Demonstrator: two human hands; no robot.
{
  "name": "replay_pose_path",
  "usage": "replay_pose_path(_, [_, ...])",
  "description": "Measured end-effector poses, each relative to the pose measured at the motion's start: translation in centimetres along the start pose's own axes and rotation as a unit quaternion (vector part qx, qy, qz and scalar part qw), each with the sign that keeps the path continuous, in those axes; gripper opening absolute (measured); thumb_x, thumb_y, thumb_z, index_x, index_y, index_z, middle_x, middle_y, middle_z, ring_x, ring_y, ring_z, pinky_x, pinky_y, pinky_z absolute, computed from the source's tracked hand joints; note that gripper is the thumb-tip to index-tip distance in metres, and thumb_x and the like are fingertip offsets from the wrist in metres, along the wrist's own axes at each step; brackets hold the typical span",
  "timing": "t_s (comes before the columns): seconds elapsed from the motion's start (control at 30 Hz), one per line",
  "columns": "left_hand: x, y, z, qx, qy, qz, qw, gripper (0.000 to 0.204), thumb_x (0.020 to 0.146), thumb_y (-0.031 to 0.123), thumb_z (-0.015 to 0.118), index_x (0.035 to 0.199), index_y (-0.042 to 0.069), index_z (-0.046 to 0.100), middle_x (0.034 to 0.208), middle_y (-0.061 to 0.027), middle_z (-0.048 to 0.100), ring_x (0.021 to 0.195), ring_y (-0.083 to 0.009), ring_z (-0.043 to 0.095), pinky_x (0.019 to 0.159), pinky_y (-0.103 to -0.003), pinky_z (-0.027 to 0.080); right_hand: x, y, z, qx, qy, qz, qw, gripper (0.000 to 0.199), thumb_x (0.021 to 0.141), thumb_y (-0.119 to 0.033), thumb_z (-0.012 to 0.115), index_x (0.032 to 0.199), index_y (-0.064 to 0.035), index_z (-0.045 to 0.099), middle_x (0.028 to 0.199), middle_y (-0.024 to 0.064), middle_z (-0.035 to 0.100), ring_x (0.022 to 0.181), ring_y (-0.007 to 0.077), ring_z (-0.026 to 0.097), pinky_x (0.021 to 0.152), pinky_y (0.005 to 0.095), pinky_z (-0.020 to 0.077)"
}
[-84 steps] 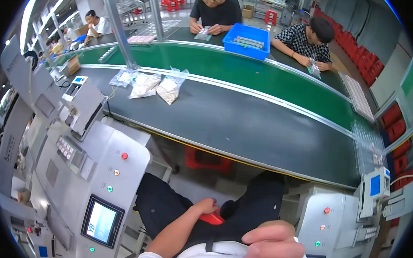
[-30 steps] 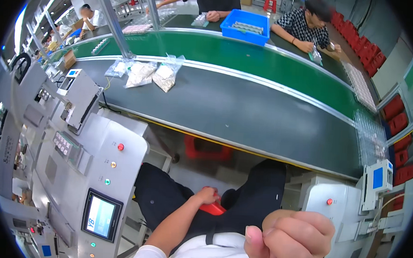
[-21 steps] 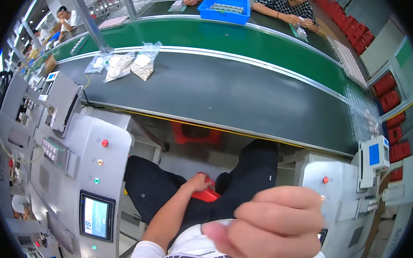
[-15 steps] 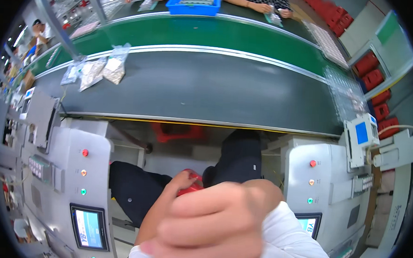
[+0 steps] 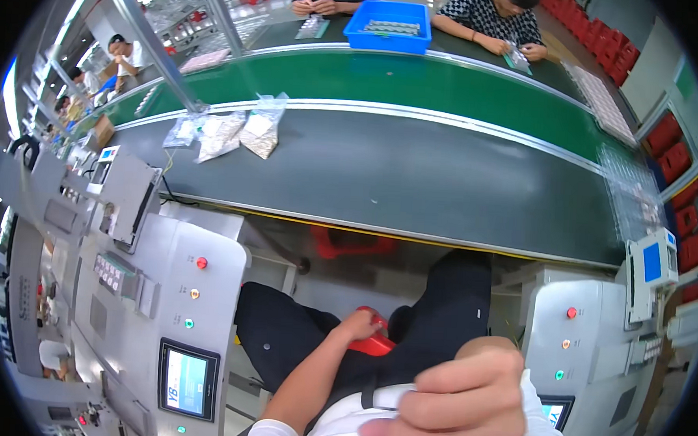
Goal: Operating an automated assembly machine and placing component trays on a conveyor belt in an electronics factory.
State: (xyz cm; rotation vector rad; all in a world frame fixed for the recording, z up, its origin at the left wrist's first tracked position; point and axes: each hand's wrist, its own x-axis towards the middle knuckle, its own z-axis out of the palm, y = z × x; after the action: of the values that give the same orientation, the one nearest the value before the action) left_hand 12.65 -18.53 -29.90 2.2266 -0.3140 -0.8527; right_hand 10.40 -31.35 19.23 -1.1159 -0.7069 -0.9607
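My left hand reaches down between my legs. Its fingers are wrapped over the edge of a red plastic stool that I appear to sit on. Raised close to the camera, my right hand is curled into a loose fist, large and a little blurred. Whatever its fingers may hold is hidden. Neither hand touches the dark workbench in front of me.
Clear bags of small pale pieces lie at the bench's left. Beyond runs a green conveyor belt; a blue bin and two people working stand past it. Grey machines with screens flank me. Clear trays lie at far right.
The view has swung left and up, so the scene sits further right and lower. My right hand has moved away from in front of my left forearm; my left hand stays on the stool.
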Motion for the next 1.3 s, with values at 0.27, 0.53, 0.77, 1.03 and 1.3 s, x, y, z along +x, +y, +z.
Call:
replay_pose_path(0.27, [1.6,-5.9,2.1,-0.007,-0.014,0.017,1.0,0.044,0.093,0.037,0.072,0.123,0.004,0.072,0.118,-0.0266,0.073,0.114,-0.0431,0.069,0.1,-0.049,0.055,-5.7,8.9,-8.4,0.227,-0.215,0.342,0.886,0.035,0.073,0.006,0.081,0.078,-0.0076,0.048,0.066,0.009,0.054,0.063,0.0211,0.055,0.059,0.0356,0.041])
replay_pose_path(0.53, [-0.1,-0.6,-0.2,0.002,-0.005,-0.005,1.0,0.043,0.095,0.032,0.069,0.127,0.004,0.07,0.124,-0.0273,0.071,0.118,-0.042,0.067,0.103,-0.049,0.053,-12.5,13.1,-10.8,0.486,-0.074,0.448,0.746,0.04,0.08,0.009,0.07,0.104,-0.0128,0.045,0.074,0.0053,0.051,0.06,0.0155,0.045,0.059,0.0326,0.0322])
replay_pose_path(0.77, [-1.1,1.5,-1.1,0.006,-0.011,-0.043,0.999,0.042,0.097,0.033,0.067,0.128,0.005,0.07,0.125,-0.0267,0.071,0.118,-0.0416,0.068,0.103,-0.048,0.053,-12.5,13.3,-11.6,0.5,-0.073,0.45,0.736,0.039,0.08,0.009,0.069,0.104,-0.0126,0.046,0.074,0.005,0.051,0.06,0.0155,0.044,0.059,0.0327,0.0317])
replay_pose_path(1.03, [-1.1,0.7,-1.4,-0.042,0.098,0.026,0.994,0.042,0.091,0.023,0.068,0.125,-0.002,0.069,0.119,-0.0298,0.071,0.113,-0.0453,0.068,0.099,-0.05,0.054,-17.1,16.4,-12.0,-0.048,-0.288,0.415,0.862,0.029,0.09,-0.008,0.078,0.115,-0.0049,0.063,0.093,0.006,0.067,0.08,0.0208,0.065,0.073,0.0341,0.0537])
replay_pose_path(1.3, [-1.0,2.2,-5.6,-0.473,0.249,-0.031,0.845,0.031,0.098,0.003,0.059,0.127,0.0,0.07,0.109,-0.0092,0.076,0.095,-0.0175,0.071,0.082,-0.029,0.055,-28.6,20.1,-15.0,-0.414,-0.644,0.294,0.572,0.085,0.089,-0.009,0.066,0.166,-0.0257,0.034,0.157,0.0202,0.046,0.132,0.0397,0.055,0.104,0.0518,0.0513])
